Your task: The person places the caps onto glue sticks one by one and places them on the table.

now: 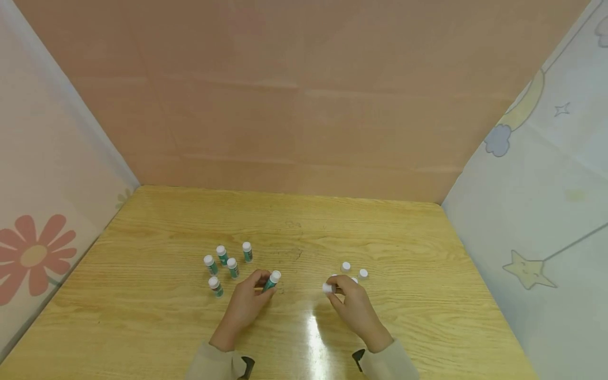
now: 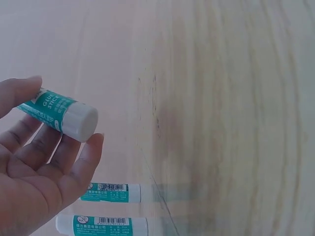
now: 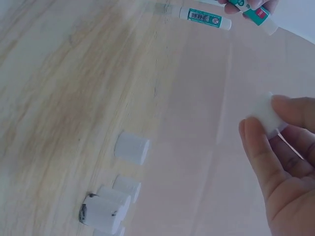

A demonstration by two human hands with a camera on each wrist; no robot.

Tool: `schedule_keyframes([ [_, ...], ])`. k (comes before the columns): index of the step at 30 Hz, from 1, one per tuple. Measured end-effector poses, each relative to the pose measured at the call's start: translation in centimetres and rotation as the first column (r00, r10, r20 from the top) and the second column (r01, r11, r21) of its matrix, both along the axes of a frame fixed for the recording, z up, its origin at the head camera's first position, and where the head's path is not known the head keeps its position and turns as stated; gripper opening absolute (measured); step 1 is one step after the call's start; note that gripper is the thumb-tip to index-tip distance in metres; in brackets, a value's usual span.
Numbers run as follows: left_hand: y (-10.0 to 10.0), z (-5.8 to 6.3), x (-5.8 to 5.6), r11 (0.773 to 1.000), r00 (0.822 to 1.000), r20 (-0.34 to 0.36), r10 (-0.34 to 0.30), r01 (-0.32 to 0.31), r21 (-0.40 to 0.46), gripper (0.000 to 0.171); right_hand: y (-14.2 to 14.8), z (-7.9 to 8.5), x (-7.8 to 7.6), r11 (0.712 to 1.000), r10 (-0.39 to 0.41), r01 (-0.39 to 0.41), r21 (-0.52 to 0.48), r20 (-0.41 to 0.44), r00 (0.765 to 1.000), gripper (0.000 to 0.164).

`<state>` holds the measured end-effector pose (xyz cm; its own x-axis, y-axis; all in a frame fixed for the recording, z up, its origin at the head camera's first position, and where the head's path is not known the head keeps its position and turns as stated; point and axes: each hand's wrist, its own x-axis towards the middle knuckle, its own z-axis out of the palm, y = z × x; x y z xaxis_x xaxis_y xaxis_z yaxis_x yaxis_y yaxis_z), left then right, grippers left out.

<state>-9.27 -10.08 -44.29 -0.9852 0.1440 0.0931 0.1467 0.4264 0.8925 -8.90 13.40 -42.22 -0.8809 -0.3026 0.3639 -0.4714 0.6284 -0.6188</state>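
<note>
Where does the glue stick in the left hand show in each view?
Head: glue stick below and slightly left of centre.
Left wrist: glue stick at left, just above mid-height.
Right wrist: glue stick at top, right of centre.
Shared landmark: the left hand holding it.

The yellow-brown wooden table (image 1: 418, 232) has wavy lines running across its top. A few thin dark scratches (image 1: 298, 255) mark it near the middle. Closer to the front, a long white patch of light (image 1: 315, 338) shines on the wood. Behind the table stands a wide orange-brown wall (image 1: 304, 126) with soft creases. The pale pinkish-white wall (image 1: 43, 137) on the left has a big red flower (image 1: 52, 254) with a yellowish middle. The pale bluish-white wall (image 1: 560, 195) on the right has a yellow moon (image 1: 531, 103), a grey-blue cloud (image 1: 497, 140) and a yellow five-pointed star (image 1: 526, 270).
</note>
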Motion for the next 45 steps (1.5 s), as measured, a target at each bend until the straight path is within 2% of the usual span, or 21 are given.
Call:
schedule_keyframes([
  [9,0.26,0.22,0.06,1.0,1.0,-0.005,-0.02,0.02,0.001,0.021,-0.15,0.51,0.09,0.999,0.019,-0.021,-0.026,-0.077,0.997,0.027],
  [16,0.46,0.36,0.15,1.0,0.999,-0.024,-0.025,0.024,-0.019,0.022,-0.24,0.55,0.09,0.999,0.016,-0.018,-0.043,-0.051,0.999,0.028],
  [28,0.67,0.28,0.17,0.999,0.999,-0.037,-0.032,0.032,-0.01,0.021,-0.14,0.53,0.06,0.996,0.061,-0.068,-0.052,-0.113,0.992,0.028],
  [34,0.72,0.34,0.17,0.999,0.998,-0.051,-0.037,0.036,-0.03,0.021,-0.31,0.69,0.06,0.995,0.064,-0.073,-0.075,-0.115,0.991,0.027],
  [45,0.72,0.3,0.33,0.998,0.996,-0.054,-0.065,0.065,-0.013,0.02,-0.45,1.02,0.34,0.992,0.08,-0.09,-0.087,-0.11,0.991,0.026],
])
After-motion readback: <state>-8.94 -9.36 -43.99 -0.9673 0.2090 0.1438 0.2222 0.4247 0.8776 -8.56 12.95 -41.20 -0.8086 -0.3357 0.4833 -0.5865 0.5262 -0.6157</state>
